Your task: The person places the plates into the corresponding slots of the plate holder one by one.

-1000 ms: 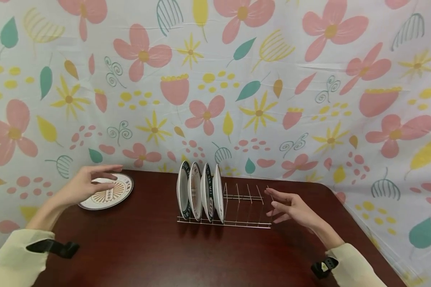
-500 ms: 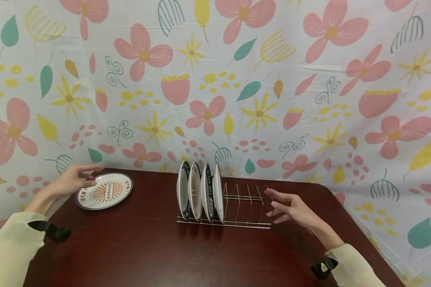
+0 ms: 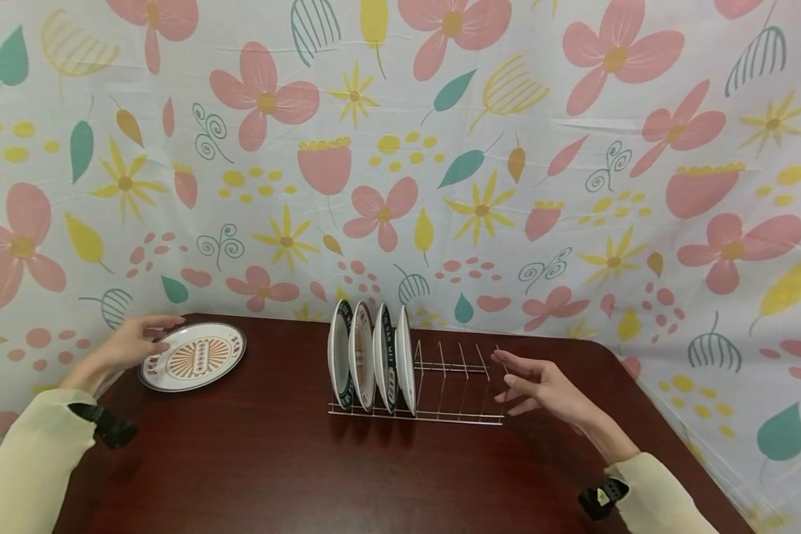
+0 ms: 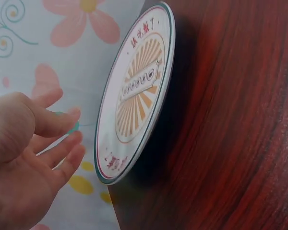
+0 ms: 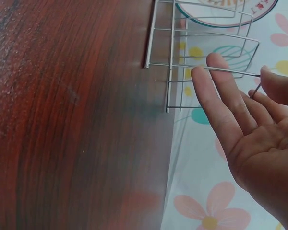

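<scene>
A round white plate [image 3: 196,358] with an orange sunburst and dark rim lies flat at the table's back left. My left hand [image 3: 123,347] hovers at its left edge, fingers loosely bent; a gap shows between fingertips and plate [image 4: 134,93] in the left wrist view. In the middle stands a metal wire plate rack [image 3: 454,420], several plates [image 3: 363,357] upright in its left slots. My right hand [image 3: 547,389] holds the rack's right end, thumb and fingers about the last wire divider [image 5: 230,72].
The dark red-brown table [image 3: 294,475] reaches back to a floral cloth [image 3: 400,148] hung behind it. The rack's right-hand slots hold no plates. Black straps [image 3: 103,424] with small devices sit on both sleeves.
My left hand has moved left from over the flat plate to its left edge, uncovering the printed middle. My right hand, the rack and its plates have stayed put.
</scene>
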The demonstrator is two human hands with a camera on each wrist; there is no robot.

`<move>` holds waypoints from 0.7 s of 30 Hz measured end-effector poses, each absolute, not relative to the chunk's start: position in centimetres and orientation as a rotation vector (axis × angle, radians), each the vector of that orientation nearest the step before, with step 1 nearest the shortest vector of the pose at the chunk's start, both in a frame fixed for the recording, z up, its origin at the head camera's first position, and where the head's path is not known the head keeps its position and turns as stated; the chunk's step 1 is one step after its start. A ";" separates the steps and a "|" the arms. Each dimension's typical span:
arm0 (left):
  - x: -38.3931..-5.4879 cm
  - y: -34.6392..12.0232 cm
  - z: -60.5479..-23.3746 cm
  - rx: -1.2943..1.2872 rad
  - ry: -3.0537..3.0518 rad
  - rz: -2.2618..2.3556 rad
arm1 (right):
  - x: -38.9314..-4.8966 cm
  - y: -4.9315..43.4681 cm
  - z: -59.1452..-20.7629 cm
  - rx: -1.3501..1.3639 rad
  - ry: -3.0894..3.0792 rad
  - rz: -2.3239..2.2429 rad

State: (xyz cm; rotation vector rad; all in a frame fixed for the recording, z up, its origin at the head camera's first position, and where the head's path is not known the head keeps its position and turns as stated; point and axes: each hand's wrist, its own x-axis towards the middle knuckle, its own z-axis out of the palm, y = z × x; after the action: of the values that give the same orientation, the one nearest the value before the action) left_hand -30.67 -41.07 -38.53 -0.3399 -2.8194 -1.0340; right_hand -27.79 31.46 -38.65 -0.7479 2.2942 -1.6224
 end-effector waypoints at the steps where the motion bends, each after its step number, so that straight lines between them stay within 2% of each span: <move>1: -30.8 -41.2 -38.6 -0.311 -2.827 -1.032 | -27.8 31.4 -38.6 -0.748 2.291 -1.625; 10: -31.1 -41.8 -39.3 -0.223 -2.898 -0.877 | -27.8 31.3 -38.6 -0.752 2.300 -1.617; 21: -31.3 -41.7 -40.5 -0.235 -2.865 -0.972 | -28.2 31.6 -39.0 -0.754 2.295 -1.612</move>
State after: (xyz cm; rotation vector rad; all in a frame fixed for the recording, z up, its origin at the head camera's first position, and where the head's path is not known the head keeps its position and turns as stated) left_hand -31.27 -41.72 -40.49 -0.2346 -2.8652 -0.9719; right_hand -28.24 31.55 -39.02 -0.7542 2.2947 -1.6124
